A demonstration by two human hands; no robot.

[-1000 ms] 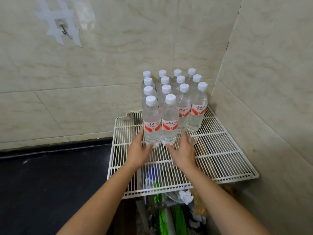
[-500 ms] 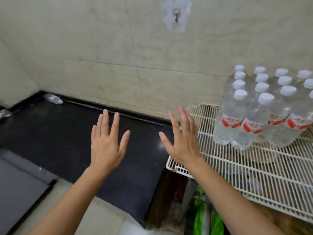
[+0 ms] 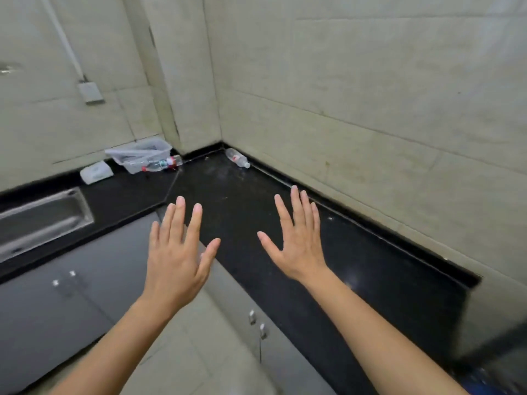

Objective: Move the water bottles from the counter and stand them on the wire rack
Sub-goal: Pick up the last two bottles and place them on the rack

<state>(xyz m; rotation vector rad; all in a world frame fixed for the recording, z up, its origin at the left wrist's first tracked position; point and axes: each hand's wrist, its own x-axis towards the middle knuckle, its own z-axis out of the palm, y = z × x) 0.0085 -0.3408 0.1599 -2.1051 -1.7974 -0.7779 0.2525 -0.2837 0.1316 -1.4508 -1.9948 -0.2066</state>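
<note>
The black tabletop point(image 3: 285, 223) runs ahead into the corner, where a water bottle point(image 3: 237, 158) lies on its side, cap towards the right, I think. Both grips are spread, empty: my right hand point(image 3: 296, 240) is nearer it than my left hand point(image 3: 176, 252). Rack out of view.

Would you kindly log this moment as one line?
left hand open, empty | right hand open, empty | bottle lying in counter corner
</note>
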